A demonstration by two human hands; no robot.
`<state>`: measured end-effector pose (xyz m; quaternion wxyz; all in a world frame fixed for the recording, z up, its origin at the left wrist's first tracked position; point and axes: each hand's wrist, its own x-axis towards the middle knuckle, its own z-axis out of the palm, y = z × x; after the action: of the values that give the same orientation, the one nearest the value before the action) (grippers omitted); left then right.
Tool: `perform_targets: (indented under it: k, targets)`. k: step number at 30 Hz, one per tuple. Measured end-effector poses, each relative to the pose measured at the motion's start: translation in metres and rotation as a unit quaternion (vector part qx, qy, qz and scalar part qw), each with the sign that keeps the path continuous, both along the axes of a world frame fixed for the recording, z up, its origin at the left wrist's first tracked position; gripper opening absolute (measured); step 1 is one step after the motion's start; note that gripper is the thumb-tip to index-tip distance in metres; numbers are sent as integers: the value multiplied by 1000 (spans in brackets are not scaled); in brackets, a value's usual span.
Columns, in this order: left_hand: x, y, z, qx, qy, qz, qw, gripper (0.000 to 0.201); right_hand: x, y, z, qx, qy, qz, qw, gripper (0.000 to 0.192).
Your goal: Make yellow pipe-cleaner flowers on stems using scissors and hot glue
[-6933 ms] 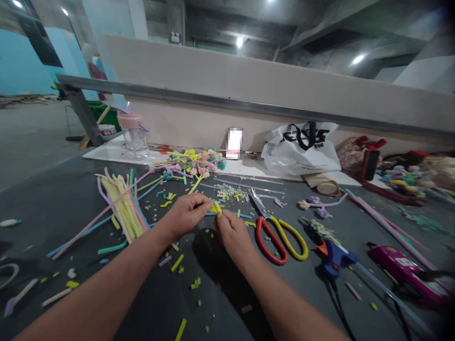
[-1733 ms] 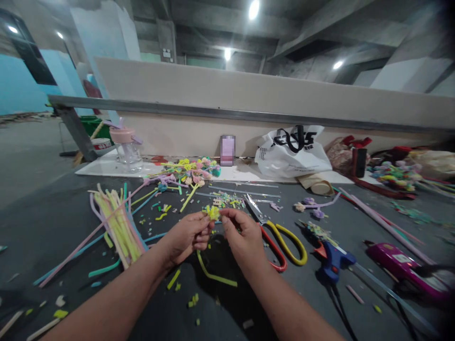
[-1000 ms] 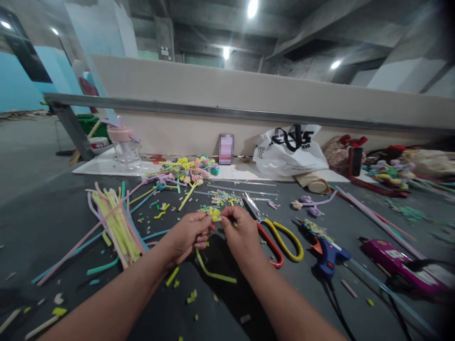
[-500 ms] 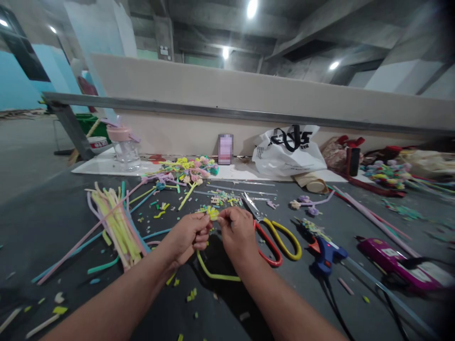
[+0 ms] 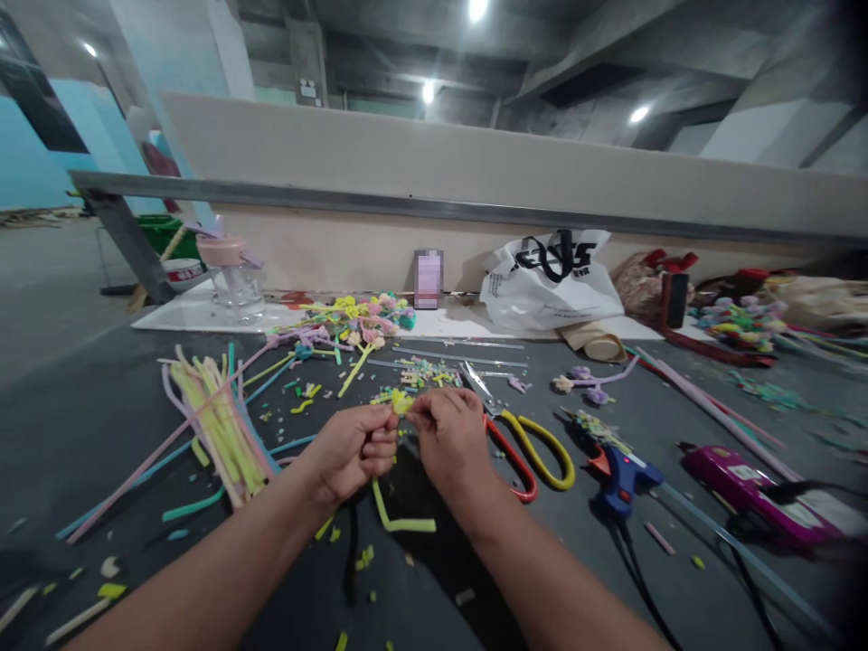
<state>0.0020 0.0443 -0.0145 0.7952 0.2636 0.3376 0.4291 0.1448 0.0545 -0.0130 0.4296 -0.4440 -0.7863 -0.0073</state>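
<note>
Fingers closed, my left hand (image 5: 363,443) grips a small yellow pipe-cleaner flower (image 5: 401,401) near the middle of the black tabletop. Its folded loops show between my two hands. My right hand (image 5: 448,434) pinches the flower's right side with thumb and forefinger. A bent yellow-green pipe cleaner (image 5: 403,524) hangs below my left hand; whether it is the flower's stem is hidden by the fingers. Just right of my right hand lie scissors (image 5: 535,443) with one red and one yellow handle, blades partly apart. Behind the hands are small pipe-cleaner clippings (image 5: 427,372).
To the left lies a bundle of pipe cleaners (image 5: 223,425). Finished fuzzy flowers (image 5: 359,321) are heaped behind. A blue glue gun (image 5: 620,479) and a magenta tool (image 5: 759,497) with cords sit right. A phone (image 5: 429,280), white bag (image 5: 552,280) and clear jug (image 5: 234,285) stand at the back.
Both hands have shifted very slightly up and left with the flower. The right fingertips have moved in closer against its petals. The view has tilted a little.
</note>
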Motion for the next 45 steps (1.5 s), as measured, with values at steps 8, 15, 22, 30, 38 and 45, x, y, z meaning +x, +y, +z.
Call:
perform_targets:
  k: [8,15,22,30,38,45]
  targets:
    - [1,0,-2,6,33,36,999,20,-6,-7,-4,12,-56,-13,998,14]
    - [-3,1,-4,49,70,21,996,24,-6,0,-8,-54,4,-1,999,15]
    - [-10,2,1,85,117,-37,989,24,-1,6,-6,-105,79,54,990,14]
    - [-17,2,2,88,31,-70,993,19,1,0,4,-160,218,114,956,4]
    - [-21,2,2,60,-43,-91,993,13,2,-4,9,-112,200,122,966,4]
    - [-15,1,3,64,8,-99,993,19,1,-5,8,-140,205,110,962,6]
